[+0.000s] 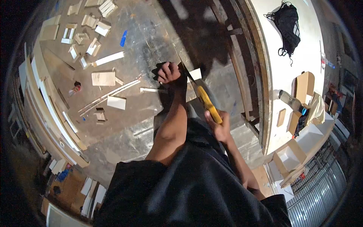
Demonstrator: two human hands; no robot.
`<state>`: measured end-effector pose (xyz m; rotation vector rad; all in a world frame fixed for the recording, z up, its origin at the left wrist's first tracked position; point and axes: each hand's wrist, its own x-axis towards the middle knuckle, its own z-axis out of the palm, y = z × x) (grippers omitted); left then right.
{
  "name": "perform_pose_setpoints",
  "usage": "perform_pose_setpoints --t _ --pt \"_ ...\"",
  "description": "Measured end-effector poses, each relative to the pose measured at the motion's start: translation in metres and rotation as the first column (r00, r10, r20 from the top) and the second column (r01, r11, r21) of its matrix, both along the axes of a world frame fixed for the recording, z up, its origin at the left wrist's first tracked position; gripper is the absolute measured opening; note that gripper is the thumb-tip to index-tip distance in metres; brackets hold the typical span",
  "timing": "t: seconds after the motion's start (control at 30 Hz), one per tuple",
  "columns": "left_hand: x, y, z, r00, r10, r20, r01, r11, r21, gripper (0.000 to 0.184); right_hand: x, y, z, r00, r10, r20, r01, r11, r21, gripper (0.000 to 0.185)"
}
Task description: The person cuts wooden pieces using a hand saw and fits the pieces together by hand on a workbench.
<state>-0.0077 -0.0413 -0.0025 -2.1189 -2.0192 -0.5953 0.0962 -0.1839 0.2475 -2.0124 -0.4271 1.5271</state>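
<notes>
My right hand is wrapped round the yellow handle of a handsaw, whose dark narrow blade points forward, away from my body. Just left of the blade, my left hand is closed with its fingers curled; what they grip, if anything, is hidden. Dark shadow surrounds those fingers. A small pale board shows at the right side of the blade. Below it, partly covered by my left wrist and the saw, is a tan piece of wood.
Several small wooden offcuts and thin strips lie on the concrete floor at left, near a blue object. Long boards stand farther left. A white-topped table at right bears a black cloth bundle and a bottle.
</notes>
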Motion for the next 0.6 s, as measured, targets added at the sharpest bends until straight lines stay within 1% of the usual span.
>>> perform_pose_setpoints --t 0.03,0.07,0.1,0.13,0.17,0.2,0.23,0.27,0.3,0.33,0.37,0.4,0.43,0.47,0.5,0.57,0.6 --pt "0.002 0.004 0.01 1.0 -0.003 0.002 0.003 1.0 0.002 0.01 0.001 0.012 -0.007 0.998 0.043 0.048 -0.041 0.999 -0.035 0.04" --pt "-0.003 -0.003 0.024 1.0 -0.026 -0.01 0.023 0.974 -0.224 0.019 -0.006 0.014 -0.012 0.997 -0.042 0.06 0.041 0.999 0.006 0.037" --pt "-0.005 -0.004 0.034 0.999 -0.048 -0.013 0.038 0.905 -0.425 0.03 -0.009 0.004 -0.008 0.998 -0.041 0.055 0.041 0.999 0.0 0.037" --pt "-0.006 -0.004 0.025 0.998 -0.034 0.053 0.053 0.904 -0.423 0.029 -0.01 -0.007 -0.001 0.999 -0.029 0.035 0.028 0.999 0.033 0.038" --pt "-0.003 -0.003 0.016 0.998 -0.034 0.057 0.054 0.908 -0.416 0.029 -0.01 -0.016 0.006 1.0 -0.009 0.011 0.008 0.998 0.068 0.039" --pt "-0.001 0.002 0.015 0.999 -0.029 0.022 0.035 0.93 -0.366 0.029 -0.005 -0.02 0.021 0.984 -0.104 -0.144 0.112 0.992 0.05 0.045" --pt "-0.004 -0.003 0.017 0.999 -0.026 -0.021 0.018 0.944 -0.331 0.028 -0.007 -0.019 0.019 0.983 -0.104 -0.152 0.112 0.993 0.043 0.045" --pt "-0.003 -0.005 0.017 0.999 -0.025 0.024 0.031 0.943 -0.332 0.026 -0.008 -0.02 0.015 0.996 0.002 -0.087 0.002 0.999 0.044 0.044" --pt "0.001 -0.001 0.025 0.999 -0.028 0.032 0.036 0.944 -0.327 0.026 -0.003 -0.015 0.004 0.994 0.113 -0.007 -0.112 0.992 0.058 0.042" --pt "0.002 0.004 0.035 0.997 -0.034 0.069 0.058 0.92 -0.388 0.025 -0.014 -0.005 -0.009 0.989 0.083 0.125 -0.09 0.995 0.049 0.04" --pt "-0.003 -0.002 0.042 0.995 -0.037 0.095 0.077 0.884 -0.462 0.024 -0.015 -0.009 -0.005 0.99 0.078 0.117 -0.083 0.996 0.039 0.04" --pt "-0.006 -0.003 0.016 1.0 -0.018 0.007 0.019 0.894 -0.447 0.028 -0.013 -0.007 -0.003 0.994 0.077 0.082 -0.083 0.994 0.073 0.04" --pt "-0.002 0.001 0.015 1.0 -0.026 0.012 0.028 0.898 -0.438 0.028 -0.01 -0.001 -0.002 0.996 0.071 0.053 -0.076 0.991 0.11 0.039" --pt "-0.001 -0.003 0.017 0.999 -0.026 0.02 0.031 0.951 -0.306 0.027 -0.007 -0.008 0.017 0.994 0.095 0.053 -0.098 0.994 0.048 0.04" --pt "0.0 -0.002 0.018 0.999 -0.025 0.028 0.029 0.987 -0.161 0.025 -0.005 -0.011 0.016 0.994 0.095 0.056 -0.098 0.994 0.055 0.04" --pt "-0.008 -0.008 0.022 0.999 -0.03 0.013 0.032 0.981 -0.19 0.024 -0.007 -0.021 0.015 0.998 0.039 -0.04 -0.036 0.997 0.068 0.034" --pt "-0.004 -0.005 0.022 0.999 -0.038 0.018 0.041 0.978 -0.206 0.022 -0.004 -0.003 0.013 0.998 0.064 -0.008 -0.063 0.995 0.076 0.031"
